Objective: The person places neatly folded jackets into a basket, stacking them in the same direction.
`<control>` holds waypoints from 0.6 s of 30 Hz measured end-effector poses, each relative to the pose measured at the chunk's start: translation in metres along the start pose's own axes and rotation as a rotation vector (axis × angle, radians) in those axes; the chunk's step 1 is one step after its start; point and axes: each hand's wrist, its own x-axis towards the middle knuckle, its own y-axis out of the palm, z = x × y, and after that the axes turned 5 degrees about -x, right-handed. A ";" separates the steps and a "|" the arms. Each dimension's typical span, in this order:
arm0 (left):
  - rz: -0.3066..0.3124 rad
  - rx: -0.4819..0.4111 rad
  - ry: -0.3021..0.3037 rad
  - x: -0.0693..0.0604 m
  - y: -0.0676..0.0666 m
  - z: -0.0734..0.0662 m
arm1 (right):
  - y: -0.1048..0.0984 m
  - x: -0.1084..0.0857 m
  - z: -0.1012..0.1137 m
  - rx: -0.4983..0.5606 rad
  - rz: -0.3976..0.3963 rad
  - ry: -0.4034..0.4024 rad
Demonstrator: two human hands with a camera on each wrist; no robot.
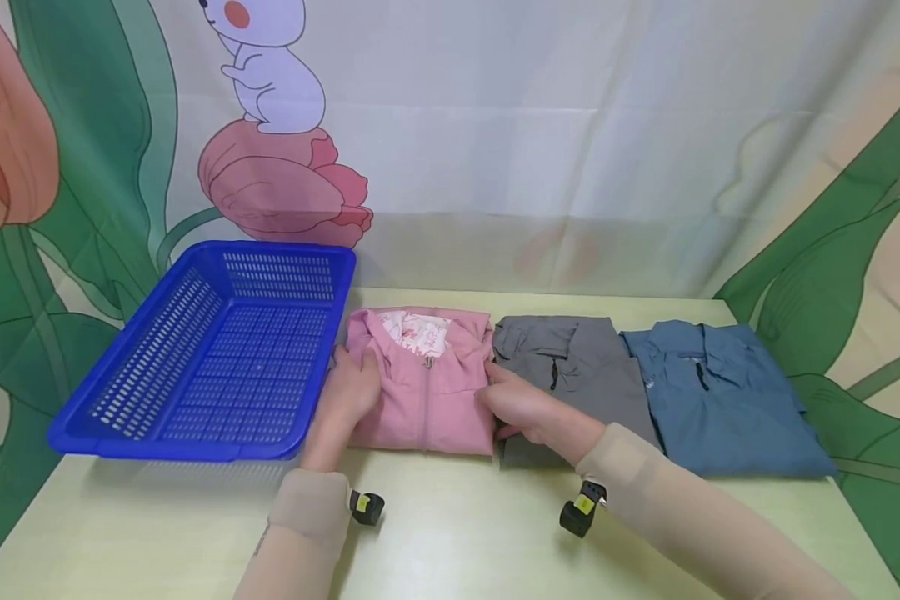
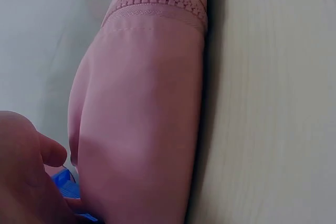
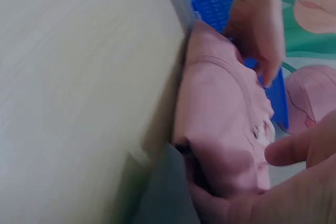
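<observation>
A folded pink jacket with a front zip and a white patterned lining lies on the table. My left hand holds its left edge, and part of the fingers is hidden at its side. The right hand grips the opposite edge, thumb on the upper side and fingers tucked in low beside the grey garment. In the right wrist view, the fingers reach under the pink fold. The left wrist view shows the jacket's rounded front fold close up.
A blue plastic basket stands at the left, with nothing visible inside. Right of the grey garment lies a folded blue garment. The pale table extends toward me, and a printed curtain hangs behind it.
</observation>
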 end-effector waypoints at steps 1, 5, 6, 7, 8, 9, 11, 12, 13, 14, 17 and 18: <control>0.002 -0.002 -0.002 0.000 -0.001 -0.001 | 0.003 -0.001 0.001 -0.018 -0.017 -0.010; -0.001 0.004 -0.002 -0.002 -0.002 -0.004 | 0.011 -0.002 0.000 -0.017 -0.091 -0.059; -0.006 0.007 0.001 -0.003 -0.003 -0.006 | 0.011 -0.001 0.000 -0.007 -0.109 -0.074; -0.011 0.013 0.006 -0.004 -0.004 -0.007 | 0.012 -0.001 -0.001 0.006 -0.125 -0.085; -0.016 0.021 0.014 -0.004 -0.004 -0.009 | 0.012 0.000 -0.002 0.021 -0.138 -0.095; -0.022 0.027 0.024 -0.005 -0.005 -0.011 | 0.012 0.001 -0.004 0.036 -0.149 -0.103; -0.035 0.034 0.043 -0.006 -0.006 -0.015 | 0.012 0.003 -0.006 0.072 -0.164 -0.108; -0.035 0.039 0.054 -0.007 -0.007 -0.017 | 0.011 0.004 -0.007 0.090 -0.171 -0.105; -0.033 0.041 0.062 -0.007 -0.007 -0.019 | 0.010 0.005 -0.009 0.102 -0.179 -0.101; -0.028 0.041 0.070 -0.008 -0.008 -0.021 | 0.009 0.006 -0.010 0.116 -0.187 -0.092; -0.005 0.045 0.087 -0.011 -0.012 -0.023 | 0.006 0.009 -0.012 0.163 -0.216 -0.063; 0.004 0.044 0.094 -0.012 -0.013 -0.023 | 0.005 0.011 -0.012 0.174 -0.225 -0.056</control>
